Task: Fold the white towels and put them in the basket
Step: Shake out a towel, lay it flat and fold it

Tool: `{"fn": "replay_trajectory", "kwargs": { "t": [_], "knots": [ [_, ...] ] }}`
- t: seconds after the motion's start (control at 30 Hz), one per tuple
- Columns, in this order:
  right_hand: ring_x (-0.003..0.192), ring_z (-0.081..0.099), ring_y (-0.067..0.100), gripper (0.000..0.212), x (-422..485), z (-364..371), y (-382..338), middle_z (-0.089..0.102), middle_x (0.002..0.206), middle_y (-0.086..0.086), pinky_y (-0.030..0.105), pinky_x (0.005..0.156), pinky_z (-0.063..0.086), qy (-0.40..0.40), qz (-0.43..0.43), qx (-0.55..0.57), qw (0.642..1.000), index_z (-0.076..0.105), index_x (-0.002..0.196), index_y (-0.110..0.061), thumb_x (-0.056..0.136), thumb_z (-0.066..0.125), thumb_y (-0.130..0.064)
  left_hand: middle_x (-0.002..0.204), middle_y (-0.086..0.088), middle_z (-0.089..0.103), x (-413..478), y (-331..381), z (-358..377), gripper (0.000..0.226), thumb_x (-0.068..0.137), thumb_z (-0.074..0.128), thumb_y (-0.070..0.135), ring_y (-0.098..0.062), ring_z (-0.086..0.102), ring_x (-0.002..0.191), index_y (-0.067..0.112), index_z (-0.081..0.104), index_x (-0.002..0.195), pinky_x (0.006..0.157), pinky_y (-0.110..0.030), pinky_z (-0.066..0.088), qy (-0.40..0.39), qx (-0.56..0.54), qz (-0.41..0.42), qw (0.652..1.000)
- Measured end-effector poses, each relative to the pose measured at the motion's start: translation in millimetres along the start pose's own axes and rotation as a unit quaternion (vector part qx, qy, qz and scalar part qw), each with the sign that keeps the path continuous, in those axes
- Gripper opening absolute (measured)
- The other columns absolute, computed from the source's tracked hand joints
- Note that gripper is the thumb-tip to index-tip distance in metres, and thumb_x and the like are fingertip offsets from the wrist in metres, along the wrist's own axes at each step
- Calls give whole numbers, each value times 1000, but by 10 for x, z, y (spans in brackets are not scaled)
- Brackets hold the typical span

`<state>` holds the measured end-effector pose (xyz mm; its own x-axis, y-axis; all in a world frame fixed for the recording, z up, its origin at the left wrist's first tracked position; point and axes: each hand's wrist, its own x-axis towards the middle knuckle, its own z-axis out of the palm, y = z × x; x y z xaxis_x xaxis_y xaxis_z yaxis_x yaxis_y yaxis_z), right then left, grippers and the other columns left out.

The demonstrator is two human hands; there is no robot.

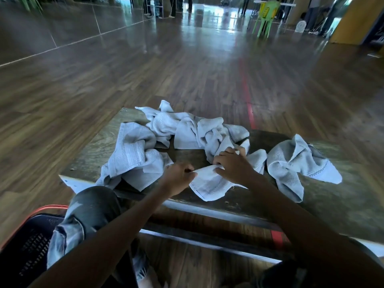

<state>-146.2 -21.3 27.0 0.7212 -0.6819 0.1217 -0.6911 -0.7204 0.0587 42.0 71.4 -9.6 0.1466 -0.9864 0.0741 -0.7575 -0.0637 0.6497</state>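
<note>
Glossy wood floor point(187, 75) (red stripe point(247, 94)), green plastic chair point(265, 19), mirrored wall point(52, 23)

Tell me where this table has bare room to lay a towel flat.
Most room: the near right corner of the table, beside the rightmost towel. A narrower strip runs along the left edge, past the left towel. The far middle is crowded by the pile.

left hand point(178, 176) — fingers curled, pinching towel point(207, 185) | right hand point(233, 163) — fingers bent, gripping it | both forearms extended
</note>
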Motion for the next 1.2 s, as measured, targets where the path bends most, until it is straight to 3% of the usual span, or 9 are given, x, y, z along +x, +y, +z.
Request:
{"fn": "replay_trajectory", "kwargs": {
  "t": [0.13, 0.23, 0.3, 0.47, 0.63, 0.77, 0.93, 1.07, 1.2],
  "knots": [
    [113, 40, 12, 21, 11, -269, 178, 61, 98, -12, 38, 96, 8, 20, -11, 34, 999, 63, 92, -27, 88, 52, -44, 74, 17, 61, 129, 92, -432, 7, 84, 67, 29, -2, 59, 71, 24, 66, 80, 72, -27, 46, 33, 20, 60, 997],
    [102, 37, 8, 21, 69, -637, 316, 56, 89, -13, 42, 98, 21, 2, -32, 81, 996, 62, 85, -26, 85, 56, -46, 71, 24, 59, 243, 265, -840, 8, 85, 70, 26, 9, 58, 64, 23, 64, 80, 63, -15, 38, 34, 29, 136, 990],
    [94, 37, 3, 15, 108, -917, 383, 54, 84, -12, 41, 98, 24, 11, -33, 102, 994, 61, 85, -24, 85, 59, -39, 69, 29, 59, 322, 466, -1121, 15, 84, 67, 39, 10, 59, 70, 27, 62, 78, 66, -11, 39, 40, 34, 180, 982],
    [87, 43, 2, 7, 181, -1616, 597, 56, 81, -8, 32, 91, 20, 65, -10, 57, 996, 55, 93, -22, 86, 57, -21, 73, 9, 68, 635, 1002, -1746, 25, 72, 56, 55, -7, 64, 72, 31, 62, 74, 72, -25, 46, 90, 66, 216, 970],
    [88, 53, 9, 16, 256, -2409, 955, 61, 78, -4, 29, 80, 14, 113, 70, 5, 991, 52, 82, -33, 88, 55, -19, 77, 13, 69, 868, 1442, -2288, 14, 77, 61, 51, -5, 64, 75, 37, 62, 78, 72, -27, 45, 135, 102, 252, 953],
    [84, 54, 14, 13, 211, -3016, 1251, 65, 85, 0, 37, 90, 31, 102, 80, 14, 991, 53, 83, -29, 90, 58, -20, 81, 16, 69, 1007, 1763, -2735, 6, 83, 71, 35, 0, 63, 77, 33, 66, 82, 72, -26, 45, 156, 111, 270, 944],
    [88, 48, 12, 18, -2, -3587, 1442, 53, 78, -11, 18, 77, 18, 140, 132, -22, 981, 47, 78, -29, 94, 55, -30, 81, 18, 66, 1075, 2044, -3204, 11, 83, 70, 37, 3, 61, 79, 38, 60, 78, 78, -26, 47, 177, 143, 273, 935],
    [89, 54, 16, 13, -68, -3993, 1521, 62, 88, -1, 13, 77, 26, 185, 122, 19, 975, 55, 79, -23, 90, 62, -21, 80, 15, 65, 1131, 2272, -3574, 14, 84, 69, 34, -6, 62, 78, 37, 57, 77, 78, -34, 52, 203, 170, 282, 922],
    [85, 59, 22, 10, -65, -4435, 1529, 62, 85, -1, 37, 76, 45, 204, 109, 14, 973, 59, 80, -18, 89, 63, -19, 79, 16, 65, 1140, 2533, -3888, 14, 86, 68, 31, -7, 62, 76, 35, 57, 78, 71, -31, 49, 235, 183, 298, 907]
  ]
}}
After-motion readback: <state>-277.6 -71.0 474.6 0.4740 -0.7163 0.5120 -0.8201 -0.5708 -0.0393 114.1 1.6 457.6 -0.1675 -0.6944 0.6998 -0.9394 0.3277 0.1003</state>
